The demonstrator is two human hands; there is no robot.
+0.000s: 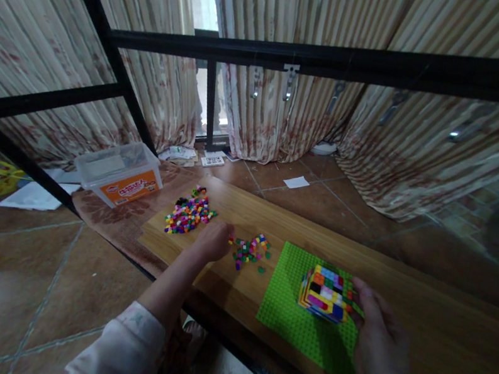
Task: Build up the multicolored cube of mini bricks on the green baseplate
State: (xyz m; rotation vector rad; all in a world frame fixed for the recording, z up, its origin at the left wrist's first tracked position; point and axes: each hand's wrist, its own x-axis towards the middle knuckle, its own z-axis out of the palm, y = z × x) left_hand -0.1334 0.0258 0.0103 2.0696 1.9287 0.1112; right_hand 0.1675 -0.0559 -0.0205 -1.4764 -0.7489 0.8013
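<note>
My left hand (214,240) is closed over the wooden board, its fingertips beside a small scatter of loose toy bricks (246,250). Whatever it may hold is hidden. To its left lies a larger heap of loose bricks (188,212) in many colours. A boxy, multicoloured brick structure (325,293) stands on a green baseplate (282,294). My right hand (377,326) grips the structure at its right side, with thumb and fingers around that edge and green bricks showing between them.
The bricks and baseplate rest on a long wooden board (219,278). A clear plastic box (119,171) with an orange label stands at the left on a brown cloth (95,219). A black metal rail (319,58) crosses in front of patterned curtains (290,117). White paper (297,182) lies on the tiled floor.
</note>
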